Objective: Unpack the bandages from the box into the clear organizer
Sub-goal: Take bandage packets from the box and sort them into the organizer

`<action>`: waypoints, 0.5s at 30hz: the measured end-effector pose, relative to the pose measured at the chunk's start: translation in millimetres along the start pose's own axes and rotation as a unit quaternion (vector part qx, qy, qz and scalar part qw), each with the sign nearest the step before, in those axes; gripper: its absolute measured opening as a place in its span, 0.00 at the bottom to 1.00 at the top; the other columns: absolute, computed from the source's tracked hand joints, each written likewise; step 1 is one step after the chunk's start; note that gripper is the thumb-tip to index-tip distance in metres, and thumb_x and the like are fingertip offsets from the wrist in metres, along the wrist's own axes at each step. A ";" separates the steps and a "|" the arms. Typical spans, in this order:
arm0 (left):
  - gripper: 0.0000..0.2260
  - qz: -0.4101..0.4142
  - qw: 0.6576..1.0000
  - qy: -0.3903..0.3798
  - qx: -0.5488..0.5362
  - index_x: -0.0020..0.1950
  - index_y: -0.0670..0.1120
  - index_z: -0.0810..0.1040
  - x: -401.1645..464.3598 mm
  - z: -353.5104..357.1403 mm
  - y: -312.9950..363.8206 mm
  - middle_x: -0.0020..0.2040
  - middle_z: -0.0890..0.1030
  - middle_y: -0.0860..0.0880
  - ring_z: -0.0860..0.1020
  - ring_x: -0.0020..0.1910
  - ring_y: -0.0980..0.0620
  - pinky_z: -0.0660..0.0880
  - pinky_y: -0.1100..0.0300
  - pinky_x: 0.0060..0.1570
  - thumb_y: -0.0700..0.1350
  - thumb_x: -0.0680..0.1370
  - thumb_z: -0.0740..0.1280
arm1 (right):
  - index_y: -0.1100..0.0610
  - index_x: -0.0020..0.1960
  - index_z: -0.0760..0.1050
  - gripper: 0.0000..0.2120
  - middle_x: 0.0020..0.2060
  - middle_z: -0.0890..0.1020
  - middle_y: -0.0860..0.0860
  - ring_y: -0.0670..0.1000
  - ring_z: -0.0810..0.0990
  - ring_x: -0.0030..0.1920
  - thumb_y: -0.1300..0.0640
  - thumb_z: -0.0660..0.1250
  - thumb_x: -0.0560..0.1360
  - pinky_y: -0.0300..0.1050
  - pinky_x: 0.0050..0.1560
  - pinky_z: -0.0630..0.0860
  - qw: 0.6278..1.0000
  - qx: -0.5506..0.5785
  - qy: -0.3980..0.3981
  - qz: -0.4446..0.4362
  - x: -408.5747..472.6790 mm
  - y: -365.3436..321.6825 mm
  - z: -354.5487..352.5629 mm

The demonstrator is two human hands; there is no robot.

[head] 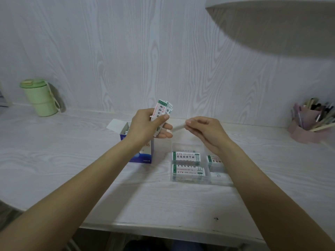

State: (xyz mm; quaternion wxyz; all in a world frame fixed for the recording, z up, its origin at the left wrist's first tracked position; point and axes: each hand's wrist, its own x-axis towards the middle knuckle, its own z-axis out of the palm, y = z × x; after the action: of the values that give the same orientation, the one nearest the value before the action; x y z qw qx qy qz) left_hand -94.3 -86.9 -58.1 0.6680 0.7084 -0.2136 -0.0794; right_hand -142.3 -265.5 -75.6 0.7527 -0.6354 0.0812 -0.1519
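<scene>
My left hand [145, 124] holds a fanned stack of wrapped bandages [163, 108] upright above the blue and white box [143, 154], whose top flap stands open. My right hand [204, 131] pinches a single bandage [178, 127], blurred, between thumb and fingers, just right of the stack. The clear organizer [190, 180] sits on the desk below my right hand. Bandage stacks [186, 157] lie in its compartments; my right wrist hides part of the right side.
A green lidded cup [39, 96] stands at the back left of the white desk [72, 160]. A pink pen holder [310, 124] full of pens is at the back right. A lamp shade [272, 24] hangs overhead at the upper right.
</scene>
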 end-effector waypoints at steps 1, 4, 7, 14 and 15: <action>0.09 0.003 1.000 0.003 0.001 0.57 0.41 0.76 0.4 -1.1 0.1 0.38 0.83 0.42 0.82 0.28 0.50 0.77 0.65 0.28 0.41 0.79 0.65 | 0.65 0.41 0.79 0.05 0.39 0.81 0.56 0.48 0.81 0.40 0.67 0.67 0.75 0.32 0.43 0.78 1.000 0.008 0.004 0.011 1.3 2.9 -3.7; 0.09 0.009 1.000 0.006 0.001 0.58 0.41 0.76 0.4 -1.0 1.2 0.39 0.83 0.42 0.82 0.28 0.50 0.77 0.65 0.28 0.41 0.79 0.65 | 0.65 0.39 0.79 0.05 0.39 0.81 0.57 0.50 0.82 0.40 0.69 0.68 0.73 0.35 0.46 0.80 0.995 -0.098 0.014 0.018 4.3 13.9 -12.8; 0.10 0.013 1.000 0.003 0.004 0.59 0.41 0.75 0.1 1.3 1.7 0.39 0.83 0.42 0.82 0.29 0.49 0.77 0.64 0.29 0.41 0.79 0.65 | 0.60 0.37 0.80 0.07 0.35 0.81 0.54 0.52 0.83 0.41 0.67 0.70 0.72 0.41 0.50 0.79 0.952 -0.307 0.008 0.005 7.6 22.8 -17.1; 0.12 0.014 1.000 -0.003 0.022 0.62 0.42 0.74 0.0 3.6 3.7 0.39 0.83 0.44 0.82 0.29 0.50 0.78 0.65 0.29 0.43 0.79 0.65 | 0.59 0.49 0.81 0.09 0.40 0.79 0.50 0.39 0.73 0.34 0.68 0.64 0.75 0.24 0.28 0.66 0.839 -0.539 -0.082 0.004 11.5 25.4 -7.9; 0.12 0.015 1.000 -0.002 0.022 0.62 0.43 0.74 0.2 3.5 4.2 0.39 0.83 0.45 0.82 0.29 0.51 0.77 0.65 0.29 0.43 0.79 0.64 | 0.59 0.50 0.81 0.10 0.40 0.79 0.51 0.39 0.74 0.34 0.68 0.63 0.76 0.25 0.28 0.66 0.832 -0.548 -0.086 0.003 11.9 24.8 -6.4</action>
State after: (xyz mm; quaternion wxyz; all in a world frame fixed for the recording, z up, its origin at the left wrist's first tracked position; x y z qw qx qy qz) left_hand -96.3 -90.2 -54.3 0.6531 0.7193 -0.2275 -0.0660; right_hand -130.0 -271.7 -100.2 0.2858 -0.9539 0.0882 -0.0250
